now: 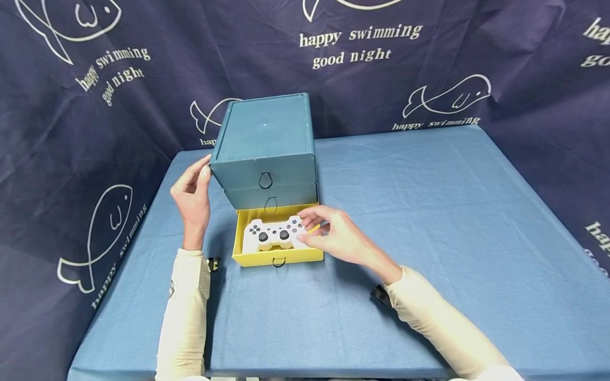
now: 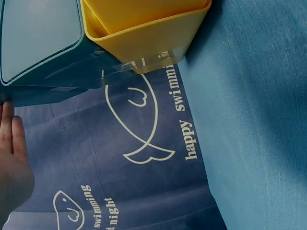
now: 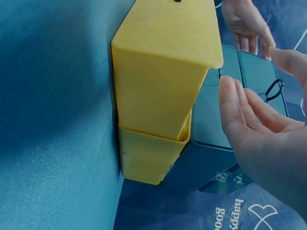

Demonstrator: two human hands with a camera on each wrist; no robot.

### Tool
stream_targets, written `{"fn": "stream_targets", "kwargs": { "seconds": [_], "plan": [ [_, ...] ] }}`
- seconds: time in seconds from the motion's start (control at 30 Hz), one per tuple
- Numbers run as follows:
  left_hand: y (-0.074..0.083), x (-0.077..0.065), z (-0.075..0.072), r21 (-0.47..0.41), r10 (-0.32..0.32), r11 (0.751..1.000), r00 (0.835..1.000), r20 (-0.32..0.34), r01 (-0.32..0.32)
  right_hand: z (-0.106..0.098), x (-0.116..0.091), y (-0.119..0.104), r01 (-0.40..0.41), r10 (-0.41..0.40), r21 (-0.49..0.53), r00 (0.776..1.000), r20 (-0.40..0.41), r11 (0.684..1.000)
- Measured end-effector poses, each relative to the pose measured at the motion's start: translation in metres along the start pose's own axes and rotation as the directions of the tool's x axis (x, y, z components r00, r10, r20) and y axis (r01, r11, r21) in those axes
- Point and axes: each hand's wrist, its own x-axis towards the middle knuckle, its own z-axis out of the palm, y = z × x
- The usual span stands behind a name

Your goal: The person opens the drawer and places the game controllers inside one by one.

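Observation:
A white game controller [image 1: 274, 233] with two black thumbsticks lies face up in the pulled-out yellow drawer [image 1: 300, 256], at the bottom of a stack below two teal drawers [image 1: 290, 169]. My right hand [image 1: 335, 235] hovers over the drawer's right side, overlapping the controller's right end in the head view. In the right wrist view, the thumb and fingers of this hand [image 3: 271, 117] are apart with nothing between them. At the stack's upper left front corner is my left hand [image 1: 192, 196], its fingertips against the teal side; the left wrist view shows its fingers [image 2: 18, 136] extended.
A blue cloth covers the table [image 1: 429, 222], which extends well to the right of the stack. Dark blue curtains [image 1: 362, 100] with white fish prints hang behind and at both sides. Black loops [image 1: 266, 180] serve as pulls on the drawer fronts.

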Motion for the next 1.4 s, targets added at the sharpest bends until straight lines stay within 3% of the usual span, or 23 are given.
{"fn": "stream_targets", "kwargs": {
  "seconds": [0.27, 0.53, 0.7, 1.07, 1.4],
  "plan": [
    [0.0, 0.001, 0.0, -0.007, 0.001, 1.0, 1.0, -0.001, -0.001, 0.005, -0.014, -0.005, 0.091, -0.092, 0.053, 0.996, 0.018, 0.994],
    [0.001, 0.002, 0.001, -0.006, 0.002, 1.0, 1.0, -0.002, -0.002, 0.02, -0.027, -0.001, 0.117, -0.134, 0.098, 0.972, 0.19, 0.988],
    [0.0, 0.001, 0.001, 0.002, 0.004, 1.0, 1.0, 0.001, -0.004, 0.028, -0.03, 0.003, 0.074, -0.101, 0.112, 0.962, 0.254, 0.991],
    [-0.002, 0.0, 0.0, -0.003, 0.007, 1.0, 1.0, -0.009, -0.007, 0.035, -0.031, 0.005, -0.004, -0.01, 0.038, 0.932, 0.361, 0.999],
    [-0.001, 0.0, 0.001, -0.003, 0.005, 1.0, 1.0, -0.009, -0.005, 0.039, -0.026, 0.007, -0.058, 0.039, 0.037, 0.917, 0.397, 0.998]
  ]
}}
